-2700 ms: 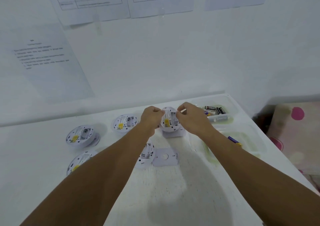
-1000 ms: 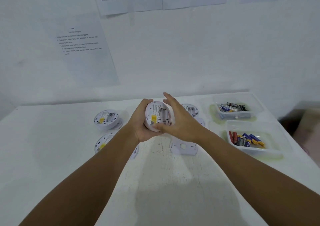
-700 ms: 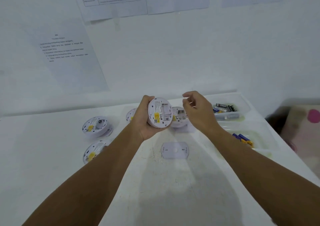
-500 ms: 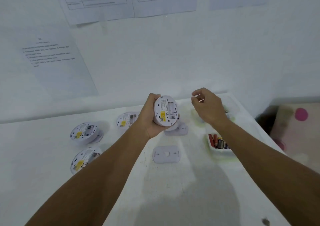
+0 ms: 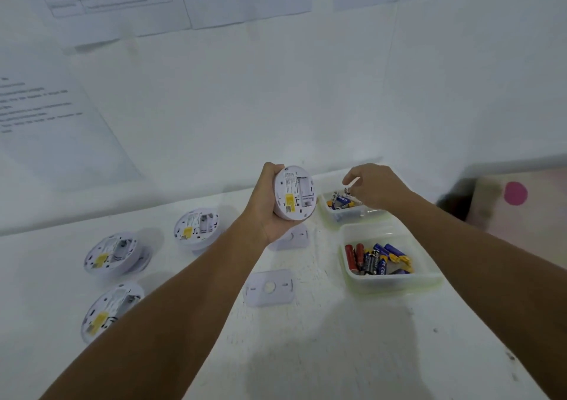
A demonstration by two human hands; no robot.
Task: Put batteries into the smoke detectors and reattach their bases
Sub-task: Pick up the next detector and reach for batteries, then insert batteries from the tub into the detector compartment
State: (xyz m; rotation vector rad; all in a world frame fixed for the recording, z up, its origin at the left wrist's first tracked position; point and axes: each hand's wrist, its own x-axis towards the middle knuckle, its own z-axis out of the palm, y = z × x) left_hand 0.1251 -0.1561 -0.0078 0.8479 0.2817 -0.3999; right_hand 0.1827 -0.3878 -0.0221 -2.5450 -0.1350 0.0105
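Observation:
My left hand [image 5: 264, 212] grips a white round smoke detector [image 5: 294, 192] above the table, its back with the yellow label and battery bay turned toward me. My right hand [image 5: 377, 188] reaches into the far clear tray [image 5: 352, 216]. Its fingers curl down onto the batteries [image 5: 339, 201] there, and blur hides whether they pinch one. A second clear tray [image 5: 392, 283] nearer to me holds several red, blue and black batteries [image 5: 377, 258]. Two flat white bases lie on the table, one [image 5: 269, 287] in the middle and one [image 5: 291, 237] partly under my left hand.
Three more detectors lie back-up on the white table [image 5: 306, 353] at the left: one [image 5: 196, 226] mid-left, one [image 5: 112, 252] further left, one [image 5: 107, 307] by my left forearm. A wall with taped papers stands behind. A pink-dotted cloth [image 5: 515, 194] lies beyond the right edge.
My right hand let go of the detector and moved right, down into the far battery tray. My left hand kept hold of the detector and lifted it slightly.

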